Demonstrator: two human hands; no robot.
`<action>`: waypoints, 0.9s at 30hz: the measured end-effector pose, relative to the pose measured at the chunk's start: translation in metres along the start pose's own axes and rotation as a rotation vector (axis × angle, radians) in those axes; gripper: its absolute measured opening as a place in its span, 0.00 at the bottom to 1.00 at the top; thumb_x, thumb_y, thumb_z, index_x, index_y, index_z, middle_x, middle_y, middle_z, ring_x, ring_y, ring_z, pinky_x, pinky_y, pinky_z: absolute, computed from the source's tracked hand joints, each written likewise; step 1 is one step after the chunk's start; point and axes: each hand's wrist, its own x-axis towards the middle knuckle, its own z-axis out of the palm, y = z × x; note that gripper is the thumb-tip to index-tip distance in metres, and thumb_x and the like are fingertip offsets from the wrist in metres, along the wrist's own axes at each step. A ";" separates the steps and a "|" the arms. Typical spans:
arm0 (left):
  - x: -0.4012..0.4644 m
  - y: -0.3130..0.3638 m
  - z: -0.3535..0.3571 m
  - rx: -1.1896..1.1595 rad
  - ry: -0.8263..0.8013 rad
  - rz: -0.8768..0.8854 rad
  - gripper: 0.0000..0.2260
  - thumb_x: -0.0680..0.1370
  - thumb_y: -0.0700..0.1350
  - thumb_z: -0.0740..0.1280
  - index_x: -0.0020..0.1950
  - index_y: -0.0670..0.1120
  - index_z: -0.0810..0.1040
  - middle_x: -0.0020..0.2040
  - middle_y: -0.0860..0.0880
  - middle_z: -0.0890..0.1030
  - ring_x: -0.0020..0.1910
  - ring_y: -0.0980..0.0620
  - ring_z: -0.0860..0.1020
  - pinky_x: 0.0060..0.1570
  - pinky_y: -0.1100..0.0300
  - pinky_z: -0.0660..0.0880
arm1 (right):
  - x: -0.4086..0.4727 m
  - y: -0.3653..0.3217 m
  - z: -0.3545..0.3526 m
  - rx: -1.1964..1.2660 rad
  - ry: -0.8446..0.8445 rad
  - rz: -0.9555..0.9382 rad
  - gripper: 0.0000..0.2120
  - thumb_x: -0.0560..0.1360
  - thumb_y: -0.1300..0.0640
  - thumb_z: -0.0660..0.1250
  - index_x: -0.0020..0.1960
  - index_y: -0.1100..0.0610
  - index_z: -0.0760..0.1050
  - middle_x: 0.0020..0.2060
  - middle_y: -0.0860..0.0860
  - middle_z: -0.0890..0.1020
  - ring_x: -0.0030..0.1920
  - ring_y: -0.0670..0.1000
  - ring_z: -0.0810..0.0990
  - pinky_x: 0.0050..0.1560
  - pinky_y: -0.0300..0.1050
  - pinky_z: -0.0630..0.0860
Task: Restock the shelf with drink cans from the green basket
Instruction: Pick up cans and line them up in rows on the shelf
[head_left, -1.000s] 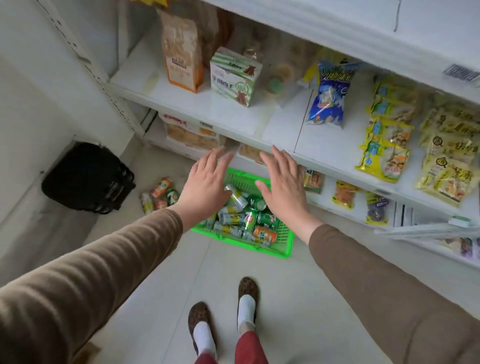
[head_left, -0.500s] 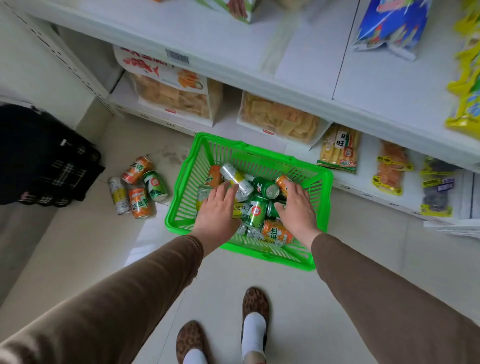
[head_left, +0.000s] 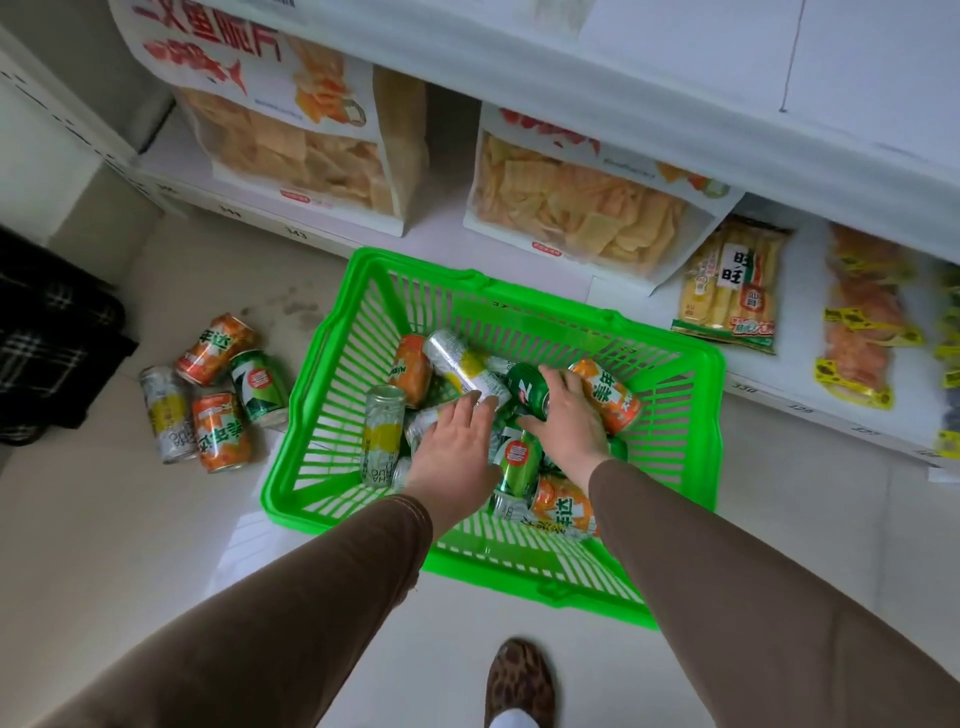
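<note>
The green basket (head_left: 415, 262) stands on the floor in front of the bottom shelf (head_left: 441, 228). Several orange, green and silver-yellow drink cans lie jumbled inside it. My left hand (head_left: 452, 447) lies palm down on the pile, its fingertips touching a silver-yellow can (head_left: 457, 358), and it grips nothing that I can see. Just to its right, my right hand (head_left: 569, 415) curls over a dark green can (head_left: 524, 384), fingers on top and thumb underneath. An orange can (head_left: 613, 395) lies right beside that hand.
Several loose cans (head_left: 218, 395) lie on the floor left of the basket, beside a black checked bag (head_left: 47, 338). Two big chip bags (head_left: 296, 150) and a rice cracker pack (head_left: 732, 286) fill the bottom shelf. A higher shelf board (head_left: 675, 104) overhangs it. My shoe (head_left: 519, 680) is below the basket.
My view dropped from the upper shelf to the basket. Both hands came down from in front of the shelf into the cans, and the right hand closed over a dark green can.
</note>
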 end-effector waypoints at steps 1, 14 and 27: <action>0.000 -0.001 -0.001 -0.003 0.002 0.002 0.38 0.76 0.50 0.68 0.79 0.49 0.49 0.77 0.46 0.57 0.76 0.45 0.56 0.74 0.48 0.58 | 0.003 -0.002 0.001 0.019 0.009 0.019 0.36 0.77 0.52 0.73 0.79 0.51 0.59 0.75 0.53 0.63 0.69 0.59 0.73 0.66 0.56 0.74; -0.112 0.046 -0.189 0.001 0.102 0.055 0.39 0.76 0.51 0.68 0.80 0.47 0.50 0.76 0.46 0.60 0.74 0.45 0.59 0.73 0.50 0.61 | -0.145 -0.081 -0.164 0.305 0.204 0.048 0.25 0.73 0.47 0.74 0.65 0.48 0.67 0.59 0.50 0.77 0.50 0.54 0.79 0.47 0.52 0.78; -0.286 0.166 -0.528 -0.118 0.371 0.311 0.42 0.73 0.55 0.73 0.79 0.45 0.55 0.73 0.45 0.65 0.71 0.44 0.64 0.69 0.51 0.64 | -0.382 -0.283 -0.475 0.323 0.476 -0.204 0.26 0.64 0.32 0.74 0.55 0.42 0.69 0.49 0.42 0.80 0.49 0.48 0.78 0.44 0.44 0.69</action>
